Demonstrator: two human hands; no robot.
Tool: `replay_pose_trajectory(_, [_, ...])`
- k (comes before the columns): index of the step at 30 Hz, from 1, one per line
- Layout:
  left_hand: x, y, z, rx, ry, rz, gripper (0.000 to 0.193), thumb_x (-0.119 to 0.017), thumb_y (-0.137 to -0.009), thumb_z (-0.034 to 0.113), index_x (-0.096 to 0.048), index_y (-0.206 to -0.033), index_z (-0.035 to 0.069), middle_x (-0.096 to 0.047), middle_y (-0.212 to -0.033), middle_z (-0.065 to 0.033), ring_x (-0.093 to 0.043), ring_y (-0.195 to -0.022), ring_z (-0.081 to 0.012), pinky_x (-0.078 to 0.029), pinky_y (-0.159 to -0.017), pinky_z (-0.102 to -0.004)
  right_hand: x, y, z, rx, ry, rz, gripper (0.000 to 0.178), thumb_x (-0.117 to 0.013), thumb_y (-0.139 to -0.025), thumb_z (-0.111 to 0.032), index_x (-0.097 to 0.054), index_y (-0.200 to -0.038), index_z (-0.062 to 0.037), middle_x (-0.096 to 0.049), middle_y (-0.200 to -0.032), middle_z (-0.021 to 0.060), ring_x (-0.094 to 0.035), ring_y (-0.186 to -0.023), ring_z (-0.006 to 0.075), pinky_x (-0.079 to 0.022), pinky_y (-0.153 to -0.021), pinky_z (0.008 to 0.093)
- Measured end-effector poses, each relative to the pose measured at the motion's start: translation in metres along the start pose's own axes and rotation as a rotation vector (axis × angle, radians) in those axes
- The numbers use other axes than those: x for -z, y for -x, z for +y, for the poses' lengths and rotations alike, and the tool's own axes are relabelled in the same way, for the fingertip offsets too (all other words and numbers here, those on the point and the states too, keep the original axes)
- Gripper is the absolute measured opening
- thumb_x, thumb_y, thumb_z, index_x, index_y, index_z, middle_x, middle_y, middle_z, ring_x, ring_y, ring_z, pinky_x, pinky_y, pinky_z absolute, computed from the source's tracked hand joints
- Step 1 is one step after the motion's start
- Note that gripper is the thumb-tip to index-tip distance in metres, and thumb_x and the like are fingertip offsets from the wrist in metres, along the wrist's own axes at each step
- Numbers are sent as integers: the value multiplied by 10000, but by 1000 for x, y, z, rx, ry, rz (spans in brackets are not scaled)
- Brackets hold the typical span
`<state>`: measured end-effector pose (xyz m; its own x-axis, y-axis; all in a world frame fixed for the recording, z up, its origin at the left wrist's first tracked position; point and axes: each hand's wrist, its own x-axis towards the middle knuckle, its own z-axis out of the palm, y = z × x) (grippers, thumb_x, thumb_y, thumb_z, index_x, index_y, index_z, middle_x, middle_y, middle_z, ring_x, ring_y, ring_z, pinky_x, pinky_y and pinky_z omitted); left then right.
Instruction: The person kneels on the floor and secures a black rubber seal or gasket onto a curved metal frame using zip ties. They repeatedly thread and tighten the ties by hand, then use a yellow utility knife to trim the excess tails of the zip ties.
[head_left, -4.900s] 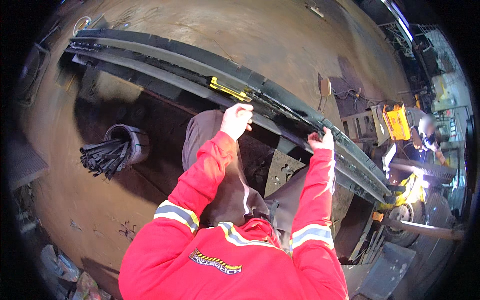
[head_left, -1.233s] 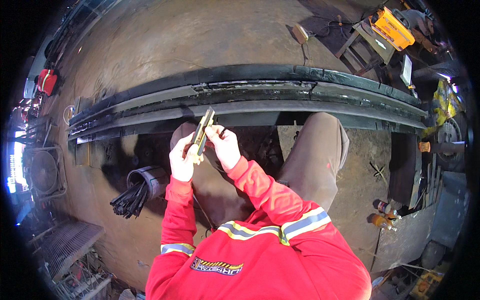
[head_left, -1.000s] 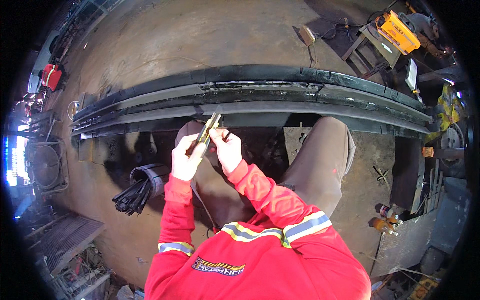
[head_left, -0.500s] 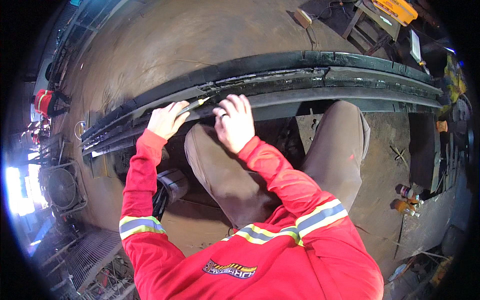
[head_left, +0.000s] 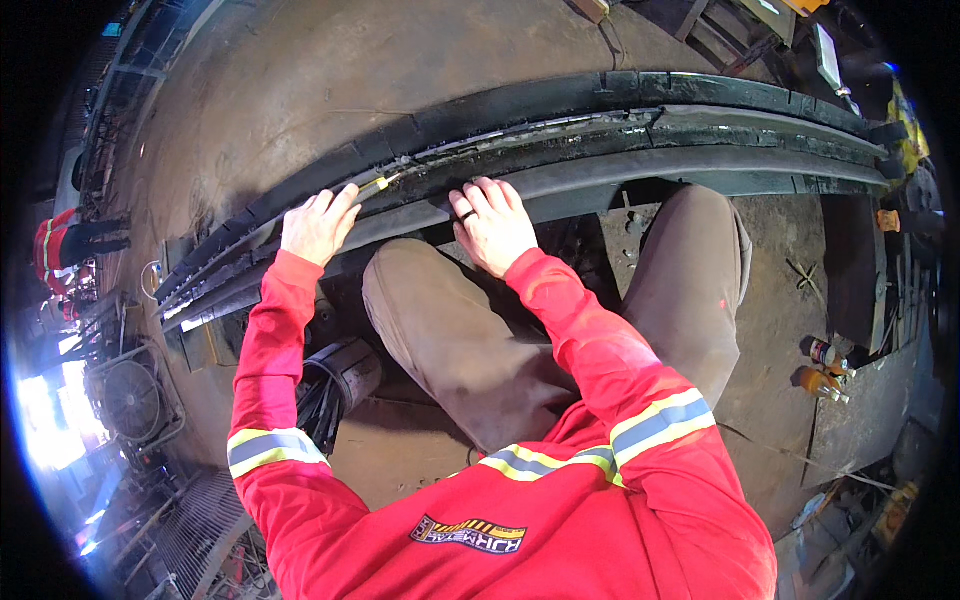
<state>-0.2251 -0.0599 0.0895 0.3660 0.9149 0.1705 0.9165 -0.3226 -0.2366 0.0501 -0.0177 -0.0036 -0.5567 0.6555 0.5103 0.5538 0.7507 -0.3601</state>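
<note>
My left hand [head_left: 316, 228] is closed round a slim pointed tool [head_left: 383, 183] with a yellow collar; most of its handle is hidden by my fingers. Its tip meets the dark channel of a long steel section [head_left: 600, 172], which lies crosswise before my knees. My right hand [head_left: 494, 228], with a dark ring on one finger, lies over the near flange of the steel. The fingers there are stretched out and the thumb is hidden. Nothing shows held in this hand.
Beside my left knee stands a bucket [head_left: 350, 372] of dark rods. Two bottles [head_left: 822, 382] lie on the right by a metal sheet [head_left: 868, 400]. A fan [head_left: 132, 398] stands far left, and a person in a red jacket [head_left: 55, 248] is beyond it.
My right hand has come down onto the steel flange, farther right. My left hand has shifted slightly, bringing the tool's tip against the steel. The view has shifted, and the other person appears farther left.
</note>
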Motion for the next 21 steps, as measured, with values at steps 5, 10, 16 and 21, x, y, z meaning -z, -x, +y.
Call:
replay_pose_trajectory(5, [0, -12, -11, -40, -146, -118, 291, -594, -879, 328, -566, -1116, 162, -567, -725, -65, -638, -654, -243, -504, -526, -372, 1, -3, -1, -15, -12, 18, 368, -621, -726, -162, -581, -1062, -20, -550, -1009, 118, -499, -1072, 304, -380, -940, 410])
replay_pose_trajectory(10, [1, -23, -21, -99, -168, -236, 310, -596, -878, 351, -565, -1128, 171, -579, -736, -74, -642, -654, -251, -512, -532, -379, -1, -4, 0, -3, -5, 35, 390, -634, -699, -164, -582, -1056, -16, -549, -985, 114, -501, -1056, 300, -379, -933, 410])
replay_pose_trajectory(16, [2, -18, -3, 24, -197, -256, 315, -558, -899, 382, -547, -1142, 182, -596, -747, -86, -650, -637, -267, -509, -515, -398, 0, -3, -2, -14, -17, 61, 401, -642, -686, -167, -582, -1054, -18, -548, -983, 115, -500, -1054, 297, -376, -934, 412])
replay_pose_trajectory(21, [-2, -25, 6, 70, -161, -311, 298, -510, -919, 415, -507, -1101, 178, -621, -736, -117, -650, -602, -303, -510, -497, -416, -3, -3, -5, -67, -6, 60, 410, -641, -688, -171, -585, -1065, -18, -555, -1006, 115, -503, -1062, 300, -366, -955, 423])
